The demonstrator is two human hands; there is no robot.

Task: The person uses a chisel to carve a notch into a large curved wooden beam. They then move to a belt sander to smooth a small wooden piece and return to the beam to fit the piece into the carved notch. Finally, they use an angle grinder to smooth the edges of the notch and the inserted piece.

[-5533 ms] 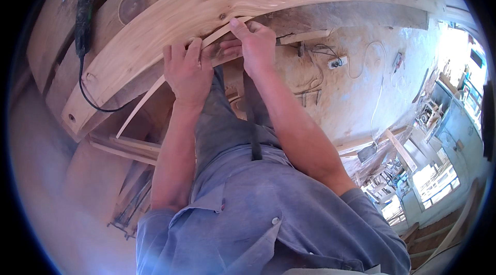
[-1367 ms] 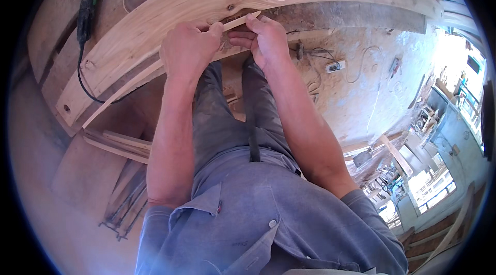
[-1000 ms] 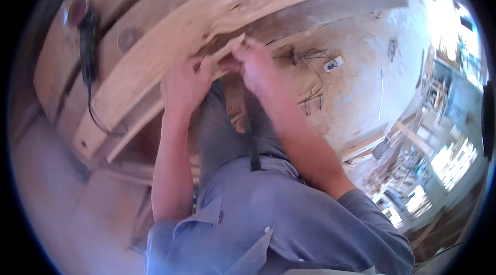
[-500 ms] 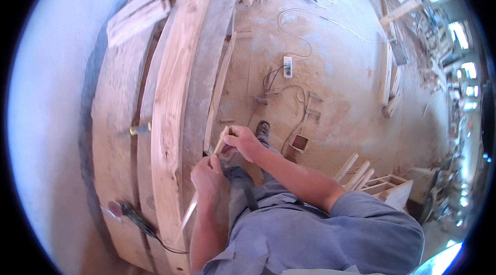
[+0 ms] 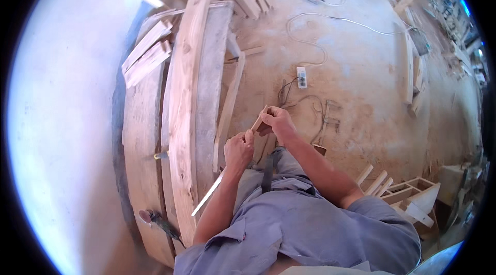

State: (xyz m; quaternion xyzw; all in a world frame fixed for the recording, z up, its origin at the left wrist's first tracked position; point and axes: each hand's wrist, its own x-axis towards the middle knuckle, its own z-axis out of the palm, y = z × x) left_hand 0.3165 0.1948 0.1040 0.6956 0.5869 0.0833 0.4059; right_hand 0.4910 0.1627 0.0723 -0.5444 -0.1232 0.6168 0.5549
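Observation:
A thin, pale wooden strip slants up from beside my left forearm, through my left hand, to my right hand. My left hand is closed around it, hiding its middle. At the upper end my right hand pinches it between thumb and fingers. Both hands are in front of my body, to the right of a long wooden beam. The strip's lower part looks bright white in the light. On the bench planks to the left lies a tool with a yellow handle.
A corded power tool lies at the bench's near end. Short boards are stacked at its far end. On the dusty floor are a white power strip and trailing cables. A divided wooden box stands at the lower right.
The view has shifted, so bench and floor sit differently in it. Both hands appear higher and further right, still holding the strip, and more of the bench's far end shows.

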